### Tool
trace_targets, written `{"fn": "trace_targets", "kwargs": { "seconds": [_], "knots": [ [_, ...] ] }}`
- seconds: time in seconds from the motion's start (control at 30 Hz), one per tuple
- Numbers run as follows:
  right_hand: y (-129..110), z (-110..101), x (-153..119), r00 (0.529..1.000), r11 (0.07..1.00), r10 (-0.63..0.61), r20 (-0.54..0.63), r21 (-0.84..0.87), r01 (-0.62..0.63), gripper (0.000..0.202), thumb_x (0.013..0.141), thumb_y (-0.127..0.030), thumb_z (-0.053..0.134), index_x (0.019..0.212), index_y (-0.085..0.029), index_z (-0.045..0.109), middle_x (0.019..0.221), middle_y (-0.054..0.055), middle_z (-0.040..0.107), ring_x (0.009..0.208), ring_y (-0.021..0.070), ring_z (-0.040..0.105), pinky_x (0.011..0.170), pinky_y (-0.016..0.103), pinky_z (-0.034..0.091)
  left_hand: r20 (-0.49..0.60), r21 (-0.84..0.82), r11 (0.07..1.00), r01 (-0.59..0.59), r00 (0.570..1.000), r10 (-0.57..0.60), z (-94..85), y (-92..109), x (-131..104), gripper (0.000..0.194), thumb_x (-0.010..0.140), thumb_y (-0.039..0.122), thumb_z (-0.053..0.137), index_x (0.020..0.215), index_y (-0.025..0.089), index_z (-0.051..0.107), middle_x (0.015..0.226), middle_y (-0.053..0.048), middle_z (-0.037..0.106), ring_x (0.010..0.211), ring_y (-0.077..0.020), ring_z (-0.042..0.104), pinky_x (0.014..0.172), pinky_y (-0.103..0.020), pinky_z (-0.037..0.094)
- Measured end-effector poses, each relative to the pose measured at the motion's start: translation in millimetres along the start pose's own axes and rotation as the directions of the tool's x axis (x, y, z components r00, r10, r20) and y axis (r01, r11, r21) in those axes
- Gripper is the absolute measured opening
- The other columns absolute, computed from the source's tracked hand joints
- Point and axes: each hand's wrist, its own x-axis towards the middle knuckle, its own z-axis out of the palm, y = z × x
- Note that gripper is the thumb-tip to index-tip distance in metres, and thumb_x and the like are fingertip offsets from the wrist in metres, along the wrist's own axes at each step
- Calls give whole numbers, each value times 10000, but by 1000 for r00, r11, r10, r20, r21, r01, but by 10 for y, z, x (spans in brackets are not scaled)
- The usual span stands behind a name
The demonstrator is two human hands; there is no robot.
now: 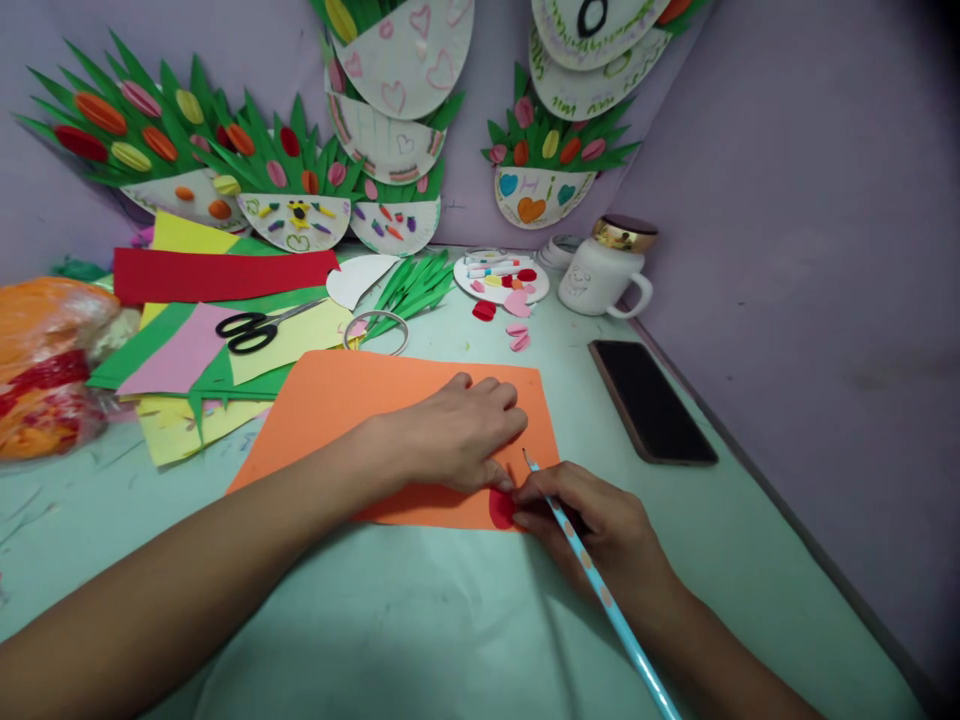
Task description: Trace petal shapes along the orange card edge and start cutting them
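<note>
An orange paper sheet (337, 400) lies on the pale green table. A small red paper piece (501, 509) rests on its lower right corner. My left hand (457, 430) lies on the sheet, fingers loosely curled and apart, with the thumb at the red piece's top edge. At that corner, my right hand (600, 520) is closed round a light blue pencil (592, 575), its tip pointing up and away over the sheet. The right fingertips touch the red piece's right side.
Coloured papers (187, 345) with black scissors (251, 330) lie at the left, by a plastic bag (45, 370). Behind are green paper strips (412, 285), a plate (487, 290) and a white mug (604, 275). A phone (652, 400) lies right. Paper-plate crafts (544, 195) hang on the wall.
</note>
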Motion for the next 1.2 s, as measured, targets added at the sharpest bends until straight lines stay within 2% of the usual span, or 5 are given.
{"fn": "trace_targets", "kwargs": {
  "seconds": [0.63,0.87,0.97,1.03,1.2],
  "knots": [
    [-41,46,25,999,994,-40,-4,-102,39,92,869,-139,580,837,-225,566,711,-12,621,635,128,567,571,229,441,-31,-17,1000,-2,1000,2,37,-15,-6,301,841,456,621,904,164,582,973,-70,557,909,-233,510,806,-367,379],
    [-65,39,33,1000,995,-18,15,-96,19,160,849,-68,543,818,-225,534,708,-20,599,622,123,556,574,233,422,-90,-153,988,17,996,-31,-24,114,-255,141,862,159,479,858,181,619,994,-71,594,927,-210,540,851,-359,386],
    [-34,57,28,1000,994,-23,-4,-107,23,154,833,-73,563,812,-222,532,689,-25,578,618,124,545,556,229,399,-177,-201,978,-56,984,20,138,290,-478,221,806,132,480,955,200,629,994,-61,628,916,-207,538,876,-367,380],
    [-20,67,29,1000,995,-24,-15,-98,23,158,824,-67,574,803,-218,530,685,-26,572,618,120,539,556,222,397,-241,-158,980,-118,967,78,342,382,-592,359,804,274,530,1146,185,589,1063,-80,654,929,-239,547,864,-402,378],
    [-27,31,36,1000,1000,1,-15,-14,-2,150,831,-62,554,813,-211,561,702,-17,605,635,118,561,586,218,431,-304,50,998,-26,952,40,813,442,-671,427,917,323,422,1310,166,485,1248,-91,626,1074,-254,530,969,-439,270]
  ]
}}
